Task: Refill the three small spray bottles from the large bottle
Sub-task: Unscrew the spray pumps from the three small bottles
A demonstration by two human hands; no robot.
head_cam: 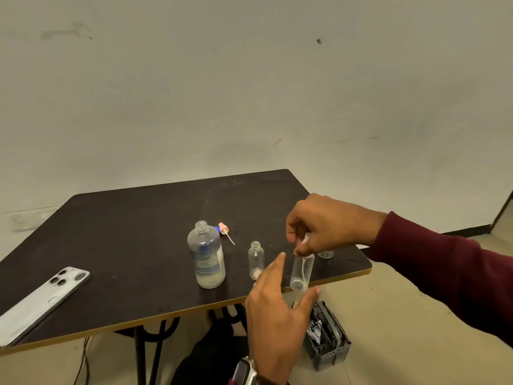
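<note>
The large clear bottle (207,255) stands uncapped near the table's middle, with a little liquid at its bottom. Right of it stands a small open bottle (256,259). My right hand (330,222) pinches the spray top of another small clear bottle (301,272), holding it above the table's front edge with its tube visible inside. My left hand (277,309) is just below and left of that bottle, fingers spread, not clearly touching it. A third small bottle (325,254) is mostly hidden behind my right hand. A pink spray head (224,229) and a blue cap (216,228) lie behind the large bottle.
A white phone (44,301) lies at the left front corner of the dark table (138,245). A grey plastic basket (327,337) sits on the floor under the table's right front edge. A wall is close behind the table.
</note>
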